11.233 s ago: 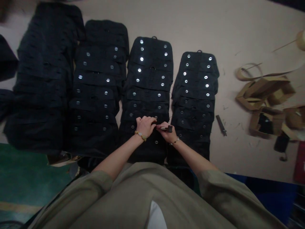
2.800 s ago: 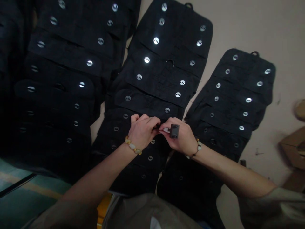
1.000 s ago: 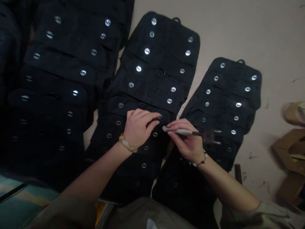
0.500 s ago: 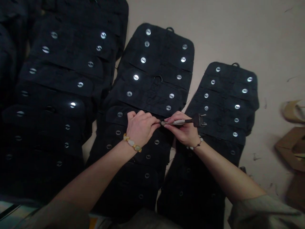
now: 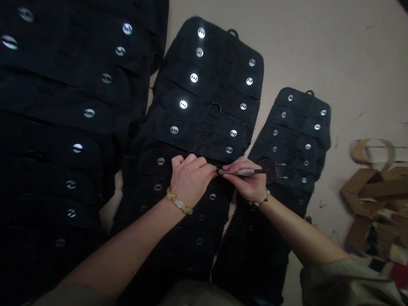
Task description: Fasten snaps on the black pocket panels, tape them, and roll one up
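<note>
1. Left hand (image 5: 193,178): fingertips pinched on the middle stack of black fabric panels with round silvery discs (image 5: 204,91).
2. Right hand (image 5: 250,180): grips slim grey-handled tool (image 5: 245,172), tip at left fingertips.

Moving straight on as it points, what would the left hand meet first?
The left hand likely meets the slim tool in the right hand, at its tip; any gap is unclear.

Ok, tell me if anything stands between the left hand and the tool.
Nothing visible does. The tool, held in the right hand, points at the fingertips of the left hand, its tip right by them over the middle black stack. Whether cloth is pinched there is too dark to tell.
</note>
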The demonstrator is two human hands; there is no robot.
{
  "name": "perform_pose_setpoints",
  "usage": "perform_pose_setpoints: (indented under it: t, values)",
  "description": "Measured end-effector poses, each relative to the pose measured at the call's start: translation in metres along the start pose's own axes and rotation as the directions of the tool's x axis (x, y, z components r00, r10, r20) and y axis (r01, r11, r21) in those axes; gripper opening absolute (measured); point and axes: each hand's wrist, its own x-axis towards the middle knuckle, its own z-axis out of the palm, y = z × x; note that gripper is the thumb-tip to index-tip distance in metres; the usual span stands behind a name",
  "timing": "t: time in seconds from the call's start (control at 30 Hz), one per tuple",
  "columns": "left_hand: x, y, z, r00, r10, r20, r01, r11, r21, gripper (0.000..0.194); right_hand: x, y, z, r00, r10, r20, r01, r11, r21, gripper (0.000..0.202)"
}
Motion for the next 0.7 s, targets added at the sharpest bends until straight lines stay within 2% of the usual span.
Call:
perform_pose_setpoints:
  t: [0.1,0.17,0.3,0.43,0.6,0.7]
  values:
    - [0.000,0.000,0.000,1.000,-0.005,-0.001,0.004,1.000,-0.007,0.013,0.000,0.001,0.000,0.999,0.040,-0.002,-0.040,0.999,0.014,0.012]
    - [0.000,0.000,-0.001,1.000,-0.005,0.006,0.005,1.000,-0.014,0.013,0.002,-0.001,0.002,1.000,0.023,0.004,-0.023,1.000,-0.003,0.012]
    - [0.002,0.001,-0.002,0.998,-0.045,0.039,0.046,0.998,-0.036,0.006,0.009,-0.009,0.007,0.997,-0.015,0.073,0.026,0.989,-0.148,0.009]
    - [0.003,0.001,-0.005,0.992,-0.097,0.075,0.101,0.994,-0.052,0.012,0.018,-0.022,0.008,0.978,0.022,0.207,0.069,0.903,-0.424,0.003]
    - [0.005,0.000,-0.004,0.990,-0.113,0.086,0.118,0.992,-0.053,0.010,0.023,-0.038,0.013,0.955,0.071,0.286,0.094,0.847,-0.523,0.003]
    - [0.005,-0.001,-0.001,0.987,-0.135,0.084,0.137,0.990,-0.020,0.009,0.027,-0.045,0.022,0.929,0.136,0.344,0.121,0.767,-0.630,0.008]
